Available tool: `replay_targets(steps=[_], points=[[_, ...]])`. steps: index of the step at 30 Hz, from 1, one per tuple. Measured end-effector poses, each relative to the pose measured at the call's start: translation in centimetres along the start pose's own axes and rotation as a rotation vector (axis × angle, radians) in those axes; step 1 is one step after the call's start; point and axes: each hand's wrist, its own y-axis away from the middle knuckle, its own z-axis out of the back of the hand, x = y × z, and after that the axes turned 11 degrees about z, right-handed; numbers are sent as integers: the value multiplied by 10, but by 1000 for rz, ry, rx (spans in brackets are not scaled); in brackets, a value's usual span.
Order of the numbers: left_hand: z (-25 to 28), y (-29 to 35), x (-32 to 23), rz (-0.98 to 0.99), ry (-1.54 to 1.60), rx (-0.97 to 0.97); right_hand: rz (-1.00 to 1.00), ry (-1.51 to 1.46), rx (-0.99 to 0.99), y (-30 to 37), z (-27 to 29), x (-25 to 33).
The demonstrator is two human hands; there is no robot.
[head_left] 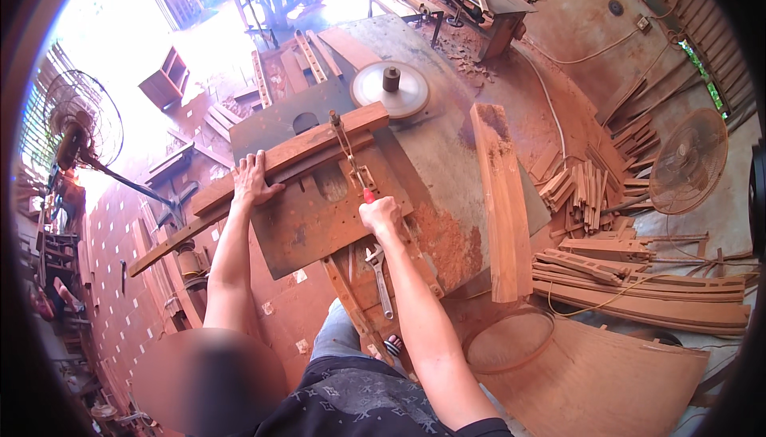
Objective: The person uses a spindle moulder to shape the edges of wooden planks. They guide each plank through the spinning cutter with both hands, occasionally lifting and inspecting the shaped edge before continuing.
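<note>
Centrally, one long reddish-brown wooden beam point(305, 148), just beside a round silvery saw blade point(389, 95); left hand point(252, 181), fingers spread upon the beam; right hand point(381, 217), fingers closed around a red-handled metal clamp point(363, 176).

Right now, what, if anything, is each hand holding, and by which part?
Right hand: the metal toggle clamp, by its red handle. Left hand: laid across the long reddish-brown wooden plank; whether it grips can't be told.
</note>
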Motion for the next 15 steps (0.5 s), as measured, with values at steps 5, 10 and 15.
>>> replay_targets(steps=[5, 10, 15], points=[[6, -9, -6, 5, 14, 1, 31, 8, -22, -13, -4, -2], [3, -7, -3, 5, 24, -3, 14, 6, -8, -9, -2, 3], [1, -11, -2, 7, 25, 5, 21, 13, -15, -10, -3, 0]])
